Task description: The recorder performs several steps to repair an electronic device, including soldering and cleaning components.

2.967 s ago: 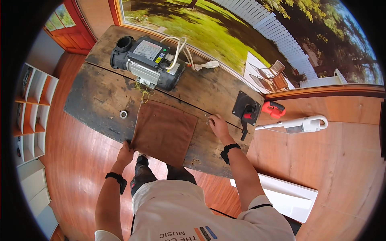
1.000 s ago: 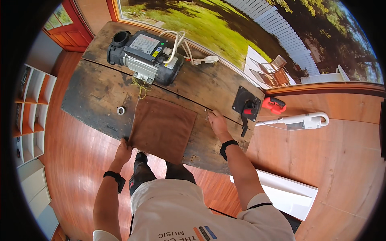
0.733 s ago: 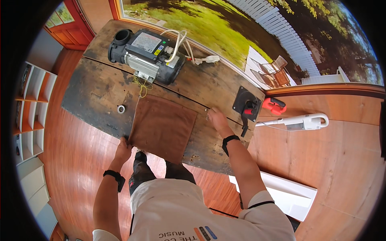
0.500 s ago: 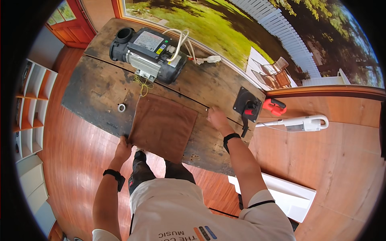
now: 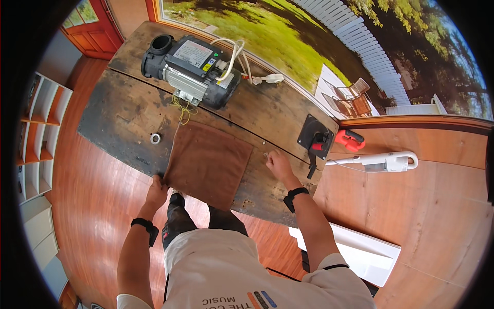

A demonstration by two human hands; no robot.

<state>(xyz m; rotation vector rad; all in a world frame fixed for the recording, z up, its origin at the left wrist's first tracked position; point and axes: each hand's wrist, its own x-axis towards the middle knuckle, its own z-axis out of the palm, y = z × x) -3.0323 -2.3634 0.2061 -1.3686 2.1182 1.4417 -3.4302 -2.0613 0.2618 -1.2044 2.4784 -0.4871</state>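
Cloth of square brown fabric (image 5: 208, 165) spreads rightward from the bare left hand (image 5: 158, 191), whose closed fingers pinch its near-left corner; it lies left of the bare right hand (image 5: 279, 165), whose fingers curl; whether they hold anything I cannot tell

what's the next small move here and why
Probably bring the right hand to the right edge of the brown cloth: the left hand holds its near left corner, while that right edge lies unheld.

Scuffed wooden table (image 5: 121, 110) beneath a brown cloth (image 5: 208, 165), silver ring (image 5: 152, 138), motor (image 5: 188, 74) and black device (image 5: 310, 135).
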